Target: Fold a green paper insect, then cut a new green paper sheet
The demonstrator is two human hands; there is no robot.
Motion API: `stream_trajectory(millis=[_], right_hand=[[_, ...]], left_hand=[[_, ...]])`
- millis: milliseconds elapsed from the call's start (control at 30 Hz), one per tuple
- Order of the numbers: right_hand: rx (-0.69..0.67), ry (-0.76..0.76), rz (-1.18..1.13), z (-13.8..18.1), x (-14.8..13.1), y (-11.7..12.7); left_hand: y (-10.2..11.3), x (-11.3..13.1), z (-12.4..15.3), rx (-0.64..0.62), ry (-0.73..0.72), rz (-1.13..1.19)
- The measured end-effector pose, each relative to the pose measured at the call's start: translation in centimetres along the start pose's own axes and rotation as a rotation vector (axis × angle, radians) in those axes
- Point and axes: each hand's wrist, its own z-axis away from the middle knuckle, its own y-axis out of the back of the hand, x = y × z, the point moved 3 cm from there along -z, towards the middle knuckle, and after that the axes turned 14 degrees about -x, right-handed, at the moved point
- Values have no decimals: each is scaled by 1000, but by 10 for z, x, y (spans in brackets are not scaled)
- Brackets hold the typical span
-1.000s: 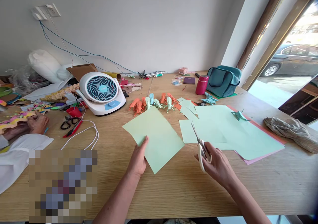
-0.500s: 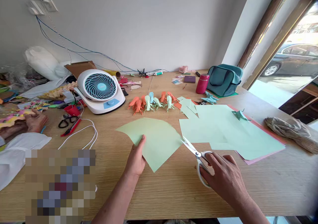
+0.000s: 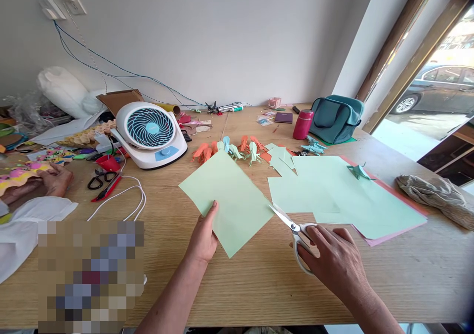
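My left hand [image 3: 203, 238] pinches the near left edge of a pale green sheet of paper [image 3: 227, 200], which stands tilted up off the wooden table [image 3: 259, 279]. My right hand [image 3: 333, 257] rests on the white handles of a pair of scissors [image 3: 292, 228] that lie on the table, blades pointing toward the sheet's right edge. The fingers lie over the handles rather than through them. A stack of larger pale green sheets [image 3: 333, 190] on pink paper lies just beyond the scissors.
A row of folded orange, green and blue paper figures [image 3: 229, 152] stands behind the sheet. A white desk fan [image 3: 150, 135], black scissors [image 3: 98, 180] and a white cable sit left. A teal bag [image 3: 333, 118], red flask [image 3: 301, 124] and crumpled cloth [image 3: 435, 195] are right. Another person's hand [image 3: 55, 178] works at far left.
My right hand lowered the scissors from upright onto the table. My left hand let the sheet sag flat, then tipped it up again.
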Motion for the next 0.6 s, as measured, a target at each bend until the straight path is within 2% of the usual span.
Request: stream_trajectory(millis=[600], right_hand=[[26,22,-10,-4,-1,4]], left_hand=[[0,0,-1,-18,-3,15]])
